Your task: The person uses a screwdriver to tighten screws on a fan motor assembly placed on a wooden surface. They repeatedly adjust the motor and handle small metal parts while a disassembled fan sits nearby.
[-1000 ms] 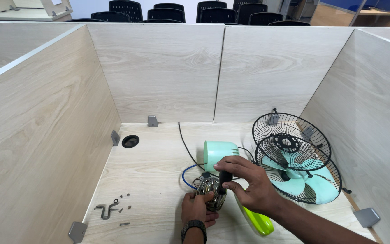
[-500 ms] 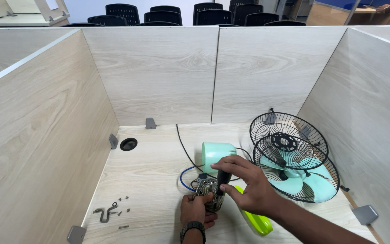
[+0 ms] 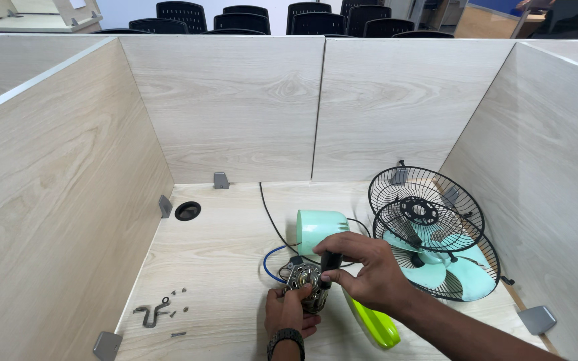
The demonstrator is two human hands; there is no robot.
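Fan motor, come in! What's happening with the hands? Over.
Left hand grips motor from below. Right hand holds screwdriver against it. Mint housing and grilles beside; nothing blocking.

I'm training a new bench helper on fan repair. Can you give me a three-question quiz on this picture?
1. True or false: the left hand steadies the metal motor on the desk.
2. What lies at the desk's front left? A) small screws and a metal bracket B) a hammer C) a roll of tape
3. What colour is the fan blade lying in the wire guards on the right?

Key: 1. True. 2. A. 3. Mint green, like the motor housing behind the right hand, which grips a dark handle.
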